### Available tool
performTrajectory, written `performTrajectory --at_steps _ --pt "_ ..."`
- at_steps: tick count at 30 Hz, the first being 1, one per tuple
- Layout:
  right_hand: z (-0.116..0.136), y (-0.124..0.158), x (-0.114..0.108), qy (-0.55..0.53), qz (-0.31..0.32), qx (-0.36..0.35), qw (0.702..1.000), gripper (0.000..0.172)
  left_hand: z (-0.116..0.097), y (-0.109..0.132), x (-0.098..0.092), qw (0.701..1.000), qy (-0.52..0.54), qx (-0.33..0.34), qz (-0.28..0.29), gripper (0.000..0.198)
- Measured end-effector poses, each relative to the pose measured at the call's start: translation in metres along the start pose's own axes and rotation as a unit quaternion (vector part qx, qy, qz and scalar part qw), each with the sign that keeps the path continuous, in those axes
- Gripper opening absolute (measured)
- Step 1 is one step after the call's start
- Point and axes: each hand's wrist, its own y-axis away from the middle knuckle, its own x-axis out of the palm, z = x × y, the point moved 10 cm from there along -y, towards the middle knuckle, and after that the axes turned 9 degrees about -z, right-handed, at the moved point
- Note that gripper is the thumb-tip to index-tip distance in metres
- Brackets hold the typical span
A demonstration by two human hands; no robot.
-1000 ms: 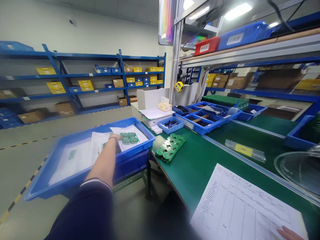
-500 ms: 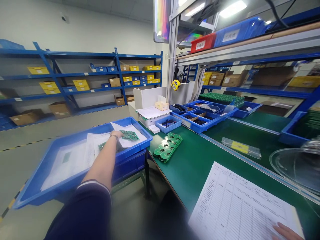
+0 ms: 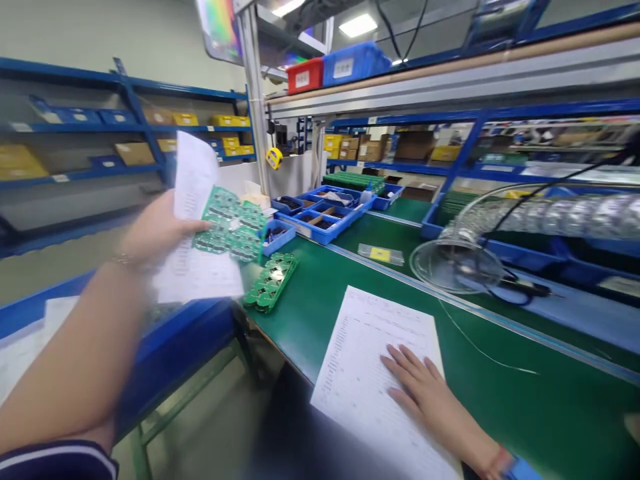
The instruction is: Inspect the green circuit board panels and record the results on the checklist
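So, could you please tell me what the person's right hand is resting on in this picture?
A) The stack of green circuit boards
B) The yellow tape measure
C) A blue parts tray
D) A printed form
D: the right hand lies flat on the printed form, which sits on the green bench mat.

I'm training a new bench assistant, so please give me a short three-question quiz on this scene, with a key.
1. Which hand rests on the printed form, left or right?
2. True or false: the row of green boards lies inside the small blue bin.
3. Fill in the blank: the left hand holds up white papers and a green ____.

Key: 1. The right hand. 2. False: they lie on the green bench mat. 3. Circuit board panel.
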Motion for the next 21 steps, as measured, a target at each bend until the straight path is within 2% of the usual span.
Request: performTrajectory --at_steps 1,3,5,6,8,10,12,14,16,18,21 --pt "0.001 0.001 0.001 -0.004 0.022 0.009 1.000 0.051 -0.014 0.011 0.028 0.993 0.087 -0.011 0.073 0.064" --pt "-0.004 0.007 -0.001 -0.006 0.037 0.031 0.999 0.052 -0.037 0.038 0.082 0.956 0.208 -0.032 0.202 0.064" --pt "-0.016 0.017 -0.007 -0.006 0.040 0.052 0.998 0.053 -0.047 0.063 0.129 0.910 0.297 -0.048 0.285 0.065" --pt "-0.022 0.024 -0.010 -0.006 0.044 0.060 0.997 0.053 -0.044 0.074 0.152 0.888 0.327 -0.056 0.318 0.066" --pt "-0.036 0.042 -0.016 -0.006 0.055 0.075 0.996 0.053 -0.020 0.091 0.197 0.869 0.331 -0.084 0.359 0.067" --pt "-0.050 0.062 -0.022 -0.005 0.068 0.092 0.993 0.054 0.027 0.103 0.238 0.881 0.264 -0.119 0.373 0.066" --pt "-0.063 0.080 -0.026 -0.003 0.077 0.110 0.991 0.055 0.073 0.114 0.269 0.889 0.207 -0.143 0.384 0.065" --pt "-0.073 0.091 -0.027 -0.002 0.078 0.122 0.989 0.054 0.111 0.120 0.289 0.898 0.139 -0.155 0.388 0.056" --pt "-0.076 0.094 -0.027 -0.001 0.071 0.124 0.990 0.054 0.137 0.120 0.296 0.910 0.059 -0.153 0.380 0.042" --pt "-0.075 0.092 -0.025 -0.001 0.062 0.118 0.991 0.053 0.148 0.114 0.293 0.924 -0.027 -0.133 0.357 0.031" --pt "-0.072 0.087 -0.023 0.004 0.042 0.111 0.993 0.053 0.143 0.101 0.280 0.936 -0.154 -0.080 0.307 0.030"
